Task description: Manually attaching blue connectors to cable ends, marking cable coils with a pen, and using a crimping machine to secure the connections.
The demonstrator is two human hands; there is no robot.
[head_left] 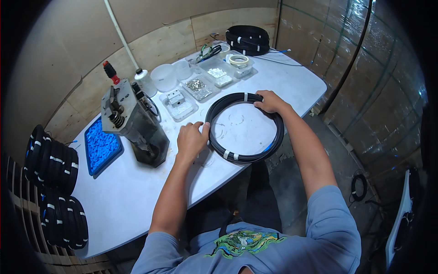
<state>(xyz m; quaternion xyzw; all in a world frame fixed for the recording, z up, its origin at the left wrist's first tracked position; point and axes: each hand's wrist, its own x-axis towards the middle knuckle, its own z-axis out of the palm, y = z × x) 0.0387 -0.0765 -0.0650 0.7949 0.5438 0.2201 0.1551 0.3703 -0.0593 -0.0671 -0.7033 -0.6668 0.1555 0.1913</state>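
Note:
A coil of black cable (212, 109), bound with several white tape bands, lies at the table's front edge, with its lower right part reaching past the edge. A short blue piece shows on the coil's lower right inner side. My left hand (191, 139) is closed at the coil's left side, the thumb against the cable and the other fingers curled and partly hidden. On the upper right, my right hand (272, 102) grips the coil, thumb on the inner side and fingers over the top.
A metal press (137, 123) stands left, beside a blue tray (95, 175) of blue parts. Behind the coil are clear boxes (200, 87) with small parts, tape rolls (238, 60) and a white bottle (145, 82). More cable coils sit at the back (247, 40) and far left (52, 160).

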